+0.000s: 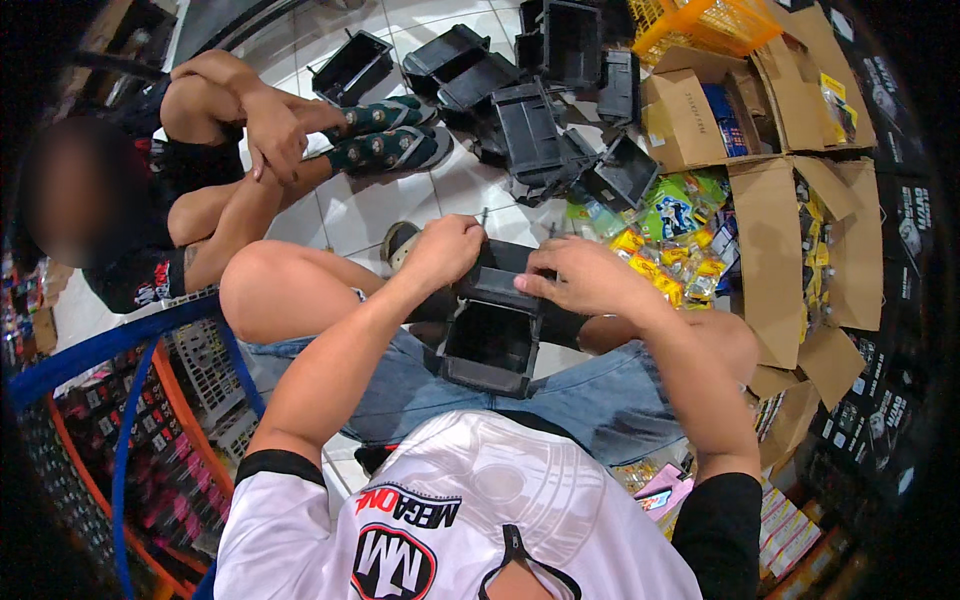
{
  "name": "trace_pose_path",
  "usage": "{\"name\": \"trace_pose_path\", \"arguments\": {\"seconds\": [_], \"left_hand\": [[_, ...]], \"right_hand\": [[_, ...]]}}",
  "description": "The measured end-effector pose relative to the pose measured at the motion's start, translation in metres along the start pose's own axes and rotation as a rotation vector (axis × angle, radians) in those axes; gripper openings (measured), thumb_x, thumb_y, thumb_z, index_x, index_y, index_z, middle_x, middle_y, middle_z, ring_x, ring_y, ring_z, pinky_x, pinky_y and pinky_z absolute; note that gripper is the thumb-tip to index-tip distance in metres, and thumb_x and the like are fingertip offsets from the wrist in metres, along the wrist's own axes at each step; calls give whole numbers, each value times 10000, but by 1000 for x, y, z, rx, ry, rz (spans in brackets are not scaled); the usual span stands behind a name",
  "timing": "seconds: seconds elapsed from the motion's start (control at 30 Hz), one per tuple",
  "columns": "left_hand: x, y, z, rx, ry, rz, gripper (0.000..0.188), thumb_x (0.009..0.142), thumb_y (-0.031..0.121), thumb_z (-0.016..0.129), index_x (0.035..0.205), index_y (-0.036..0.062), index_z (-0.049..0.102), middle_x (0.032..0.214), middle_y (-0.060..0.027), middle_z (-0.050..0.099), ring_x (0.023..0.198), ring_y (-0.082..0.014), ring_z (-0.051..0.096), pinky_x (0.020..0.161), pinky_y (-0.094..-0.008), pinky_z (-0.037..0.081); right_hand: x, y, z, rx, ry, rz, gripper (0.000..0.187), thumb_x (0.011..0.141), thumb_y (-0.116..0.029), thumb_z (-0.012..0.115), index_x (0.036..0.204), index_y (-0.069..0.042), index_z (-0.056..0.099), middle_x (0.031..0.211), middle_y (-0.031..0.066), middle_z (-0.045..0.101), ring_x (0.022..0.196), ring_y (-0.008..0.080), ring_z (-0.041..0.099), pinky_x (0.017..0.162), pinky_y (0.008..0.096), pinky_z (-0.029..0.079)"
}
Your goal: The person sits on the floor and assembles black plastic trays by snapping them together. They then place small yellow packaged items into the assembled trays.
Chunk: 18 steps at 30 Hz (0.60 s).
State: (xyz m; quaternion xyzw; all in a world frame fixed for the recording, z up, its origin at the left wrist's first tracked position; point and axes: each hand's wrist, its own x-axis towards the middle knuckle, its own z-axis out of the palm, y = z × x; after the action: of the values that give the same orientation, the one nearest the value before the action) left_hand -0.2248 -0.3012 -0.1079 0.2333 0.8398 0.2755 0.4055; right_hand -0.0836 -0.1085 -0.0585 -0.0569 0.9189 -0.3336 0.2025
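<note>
Between my knees sits a black plastic bin (484,382) with its open side facing up toward me. A second black bin part (497,268) adjoins its far edge; I cannot tell whether the two are joined. My left hand (452,248) has its fingers closed at the far left corner of that part, beside a thin upright rod (485,222). On its right side my right hand (583,276) grips the edge, thumb and fingers bent over it. What lies under the fingertips is hidden.
Several black bins (527,125) lie piled on the white tiled floor (360,215) ahead. At right are yellow packets (660,270), open cardboard boxes (765,255) and an orange crate (700,25). Another person (215,170) sits at left, near a blue-framed rack (120,365).
</note>
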Motion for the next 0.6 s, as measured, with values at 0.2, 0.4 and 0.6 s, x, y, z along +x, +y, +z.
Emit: {"name": "trace_pose_path", "arguments": {"seconds": [0.2, 0.4, 0.6], "left_hand": [[0, 3, -7, -36, -45, 86, 354, 932, 252, 516, 1038, 7, 748, 1039, -256, 725, 1017, -436, 689, 934, -488, 524], [-3, -6, 1, 78, -46, 177, 375, 962, 243, 496, 1120, -21, 709, 1040, -276, 715, 1004, -438, 686, 924, -497, 516], [-1, -5, 7, 140, -12, 140, 353, 966, 244, 506, 1053, -39, 698, 1045, -291, 704, 1040, -463, 667, 940, -510, 503]], "right_hand": [[5, 17, 10, 190, 146, 80, 470, 991, -455, 638, 859, -7, 694, 886, 217, 642, 867, 409, 631, 758, 473, 499], [1, 12, 30, 167, 54, 180, 562, 903, -538, 727, 740, -10, 629, 847, 196, 635, 794, 391, 624, 712, 471, 495], [-5, 10, 41, 223, 149, 145, 525, 914, -530, 713, 789, -21, 678, 897, 181, 648, 856, 372, 637, 746, 458, 504]]}}
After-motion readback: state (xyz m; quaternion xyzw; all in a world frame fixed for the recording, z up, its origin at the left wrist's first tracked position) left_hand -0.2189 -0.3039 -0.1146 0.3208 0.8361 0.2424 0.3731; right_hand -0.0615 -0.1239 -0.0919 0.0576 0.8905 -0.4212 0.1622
